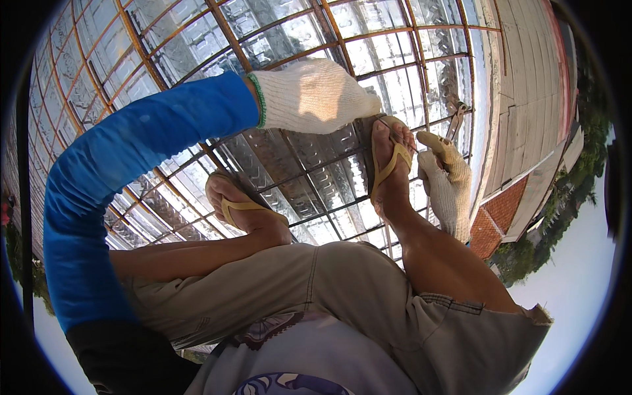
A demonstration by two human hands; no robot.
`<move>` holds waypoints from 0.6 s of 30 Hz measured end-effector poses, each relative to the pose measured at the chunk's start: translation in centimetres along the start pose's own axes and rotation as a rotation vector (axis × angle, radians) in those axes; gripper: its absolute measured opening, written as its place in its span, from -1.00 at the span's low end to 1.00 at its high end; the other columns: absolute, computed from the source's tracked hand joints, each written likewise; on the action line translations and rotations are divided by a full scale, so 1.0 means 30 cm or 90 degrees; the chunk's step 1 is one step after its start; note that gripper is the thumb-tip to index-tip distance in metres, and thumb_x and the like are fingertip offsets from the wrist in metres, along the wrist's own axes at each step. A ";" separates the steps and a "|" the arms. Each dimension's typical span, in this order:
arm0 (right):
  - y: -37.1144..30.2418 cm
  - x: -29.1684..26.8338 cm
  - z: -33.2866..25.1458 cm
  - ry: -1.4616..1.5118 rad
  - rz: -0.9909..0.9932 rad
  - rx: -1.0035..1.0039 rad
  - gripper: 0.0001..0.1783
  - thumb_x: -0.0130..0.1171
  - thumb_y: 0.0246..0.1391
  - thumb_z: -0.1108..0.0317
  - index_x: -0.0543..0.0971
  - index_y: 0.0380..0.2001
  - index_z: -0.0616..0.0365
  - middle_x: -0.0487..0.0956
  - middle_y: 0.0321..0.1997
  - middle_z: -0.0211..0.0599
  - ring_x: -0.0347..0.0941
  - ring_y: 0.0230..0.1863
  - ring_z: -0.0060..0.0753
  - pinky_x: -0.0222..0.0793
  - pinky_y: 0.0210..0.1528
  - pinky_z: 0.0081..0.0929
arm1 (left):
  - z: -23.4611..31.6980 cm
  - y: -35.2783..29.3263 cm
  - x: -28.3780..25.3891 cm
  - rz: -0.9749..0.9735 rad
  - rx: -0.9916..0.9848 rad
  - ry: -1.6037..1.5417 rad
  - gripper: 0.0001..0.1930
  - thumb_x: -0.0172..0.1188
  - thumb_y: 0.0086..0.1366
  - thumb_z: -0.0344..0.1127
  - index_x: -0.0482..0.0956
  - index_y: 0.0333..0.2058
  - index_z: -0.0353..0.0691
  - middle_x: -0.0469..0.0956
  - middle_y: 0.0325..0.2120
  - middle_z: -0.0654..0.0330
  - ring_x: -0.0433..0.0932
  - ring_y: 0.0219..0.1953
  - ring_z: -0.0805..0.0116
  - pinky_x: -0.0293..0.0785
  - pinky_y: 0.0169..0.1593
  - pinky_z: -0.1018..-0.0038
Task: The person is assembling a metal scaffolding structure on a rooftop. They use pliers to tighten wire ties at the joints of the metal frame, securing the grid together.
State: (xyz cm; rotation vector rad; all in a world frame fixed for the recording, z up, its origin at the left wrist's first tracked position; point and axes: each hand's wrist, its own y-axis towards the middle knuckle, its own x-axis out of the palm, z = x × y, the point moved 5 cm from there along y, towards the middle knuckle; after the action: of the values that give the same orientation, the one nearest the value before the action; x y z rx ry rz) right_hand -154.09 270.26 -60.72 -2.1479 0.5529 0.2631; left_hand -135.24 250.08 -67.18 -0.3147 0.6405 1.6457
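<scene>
My left hand (322, 97), in a white knit glove with a green cuff, is closed in a pinch just beyond my right foot. A thin dark wire (397, 137) runs from its fingertips across the front of that foot toward my right hand. On the outer side of the foot, my right hand (449, 176) has its gloved fingers curled in near the wire's other end; whether it grips the wire is hard to make out. Rusty pincers (455, 120) rest on the steel bar grid (342, 41) just past my right hand.
My feet, in yellow flip-flops (393, 164), stand on the crossing rebar over shiny, ribbed metal decking (276, 161). To the right runs a pale slab edge (486, 131); beyond and below it lie grey roofing (533, 85), a red tiled roof (500, 220) and trees (559, 217).
</scene>
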 end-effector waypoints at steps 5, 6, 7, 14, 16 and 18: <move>-0.036 0.026 -0.291 -0.423 -0.164 -0.138 -0.67 0.34 0.28 0.47 0.75 0.10 0.13 0.55 -0.40 -0.45 0.41 -0.37 -0.63 0.42 -0.27 -0.51 | 0.002 -0.022 0.028 -0.137 -0.108 0.049 -0.82 0.24 0.40 -0.33 0.52 -0.08 -0.18 0.67 -0.41 0.06 0.73 -0.33 -0.04 0.65 -0.30 0.16; -0.033 0.011 -0.315 -0.448 -0.163 -0.136 -0.68 0.35 0.27 0.47 0.75 0.08 0.15 0.59 -0.36 -0.42 0.45 -0.34 -0.62 0.45 -0.23 -0.50 | -0.001 -0.030 0.042 -0.121 -0.118 0.028 -0.82 0.23 0.40 -0.32 0.52 -0.08 -0.18 0.67 -0.42 0.06 0.73 -0.34 -0.05 0.65 -0.30 0.17; -0.024 -0.015 -0.331 -0.473 -0.161 -0.133 -0.70 0.36 0.27 0.47 0.75 0.06 0.17 0.64 -0.32 -0.38 0.49 -0.31 -0.61 0.48 -0.19 -0.50 | -0.008 -0.035 0.060 -0.134 -0.117 0.022 -0.81 0.24 0.39 -0.31 0.52 -0.08 -0.18 0.66 -0.41 0.06 0.73 -0.36 -0.04 0.65 -0.33 0.15; 0.111 -0.096 -0.282 -0.624 -0.406 -0.069 -0.67 0.49 0.13 0.33 0.74 -0.09 0.28 0.75 -0.24 -0.15 0.71 -0.27 -0.33 0.61 -0.15 -0.30 | 0.029 -0.036 0.054 -0.286 -0.118 0.138 -0.77 0.24 0.38 -0.34 0.53 -0.02 -0.12 0.69 -0.38 0.08 0.74 -0.38 -0.07 0.63 -0.40 0.14; 0.106 -0.062 -0.275 -0.639 -0.505 -0.078 -0.66 0.51 0.10 0.32 0.75 -0.09 0.26 0.74 -0.31 -0.15 0.70 -0.32 -0.30 0.61 -0.18 -0.29 | 0.019 -0.064 0.056 -0.250 -0.075 0.129 -0.75 0.24 0.37 -0.33 0.53 0.00 -0.11 0.70 -0.37 0.08 0.74 -0.38 -0.08 0.64 -0.39 0.15; 0.101 -0.048 -0.273 -0.621 -0.555 -0.171 -0.66 0.52 0.09 0.34 0.75 -0.08 0.23 0.71 -0.39 -0.17 0.68 -0.37 -0.29 0.59 -0.22 -0.30 | 0.003 -0.077 0.059 -0.309 -0.147 0.090 -0.76 0.25 0.37 -0.33 0.53 -0.01 -0.11 0.70 -0.35 0.08 0.74 -0.36 -0.07 0.64 -0.37 0.15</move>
State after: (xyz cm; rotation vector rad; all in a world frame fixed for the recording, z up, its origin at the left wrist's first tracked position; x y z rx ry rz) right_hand -156.91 262.51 -57.48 -1.9797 -0.9868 0.8277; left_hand -133.30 251.73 -68.59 -0.7032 0.4335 1.2345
